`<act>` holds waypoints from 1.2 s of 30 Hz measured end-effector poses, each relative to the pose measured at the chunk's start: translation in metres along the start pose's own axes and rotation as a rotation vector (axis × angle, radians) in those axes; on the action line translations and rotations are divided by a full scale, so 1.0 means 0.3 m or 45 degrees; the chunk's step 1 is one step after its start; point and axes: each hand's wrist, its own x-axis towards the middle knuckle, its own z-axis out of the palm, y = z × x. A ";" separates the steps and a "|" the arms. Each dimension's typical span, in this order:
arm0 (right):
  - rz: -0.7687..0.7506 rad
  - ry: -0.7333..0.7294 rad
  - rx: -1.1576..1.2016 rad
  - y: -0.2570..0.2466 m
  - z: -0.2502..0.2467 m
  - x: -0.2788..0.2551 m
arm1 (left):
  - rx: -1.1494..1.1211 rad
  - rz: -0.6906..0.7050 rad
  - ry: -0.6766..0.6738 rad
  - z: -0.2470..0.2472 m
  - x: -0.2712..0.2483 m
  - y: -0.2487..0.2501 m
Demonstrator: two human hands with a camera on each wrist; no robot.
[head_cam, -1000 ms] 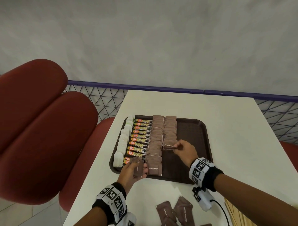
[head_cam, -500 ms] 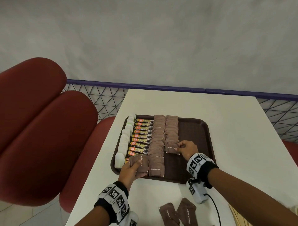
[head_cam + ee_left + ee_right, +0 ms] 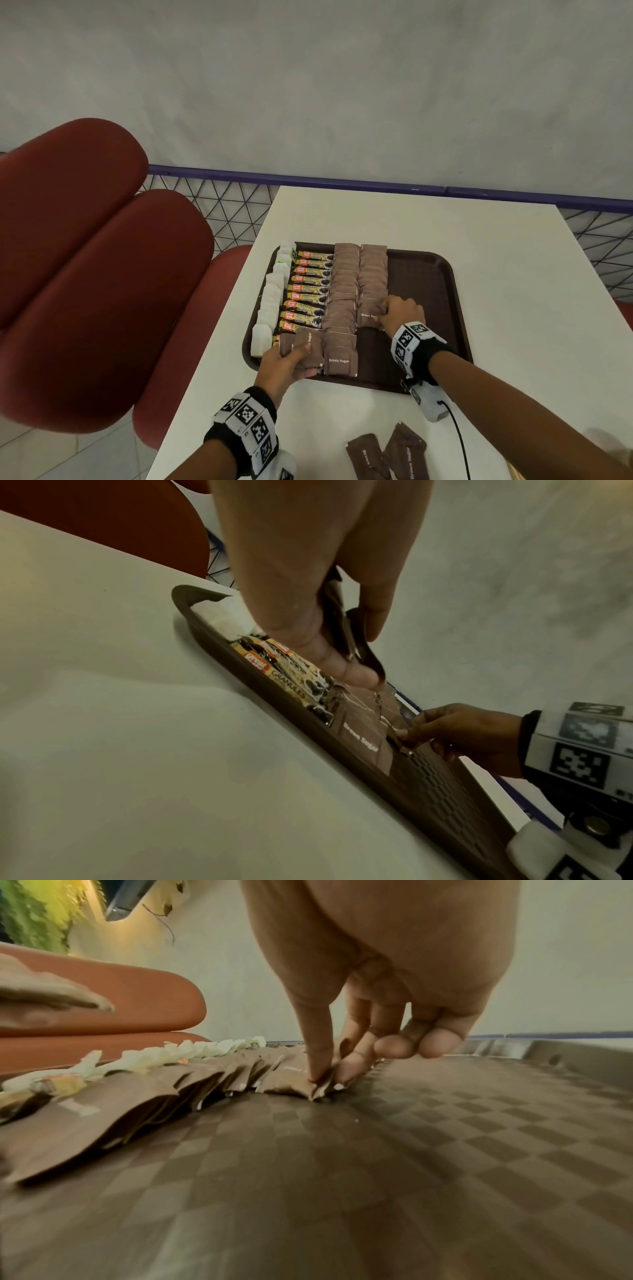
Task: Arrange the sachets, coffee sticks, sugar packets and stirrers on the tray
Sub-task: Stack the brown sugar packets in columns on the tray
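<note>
A dark brown tray [image 3: 445,308] on the white table holds a column of white sachets [image 3: 270,301], a column of coffee sticks [image 3: 310,291] and two columns of brown sugar packets [image 3: 346,284]. My right hand [image 3: 399,313] pinches the nearest brown sugar packet [image 3: 369,312] of the right column, low on the tray floor [image 3: 445,1137]; the pinched packet [image 3: 291,1081] shows in the right wrist view. My left hand [image 3: 284,363] grips a small stack of brown sugar packets [image 3: 301,346] over the tray's near-left corner, thumb on top [image 3: 356,674].
Two loose brown sugar packets [image 3: 387,452] lie on the table near me. A white device with a black cable [image 3: 433,409] sits beside the tray's near edge. Red padded seats [image 3: 102,274] stand to the left; the tray's right half is bare.
My right hand has drawn its packet toward me and lowered it onto the near end of the right column. My left hand stays put with its stack.
</note>
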 end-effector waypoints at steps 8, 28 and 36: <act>-0.087 0.203 -0.047 0.003 0.006 -0.028 | 0.027 0.025 -0.024 0.003 -0.007 -0.006; -0.780 -0.320 0.652 -0.049 -0.010 -0.220 | 0.238 0.097 0.000 0.081 -0.045 -0.016; -0.510 0.083 0.327 0.008 -0.014 -0.182 | 0.189 0.041 -0.001 0.059 -0.057 -0.015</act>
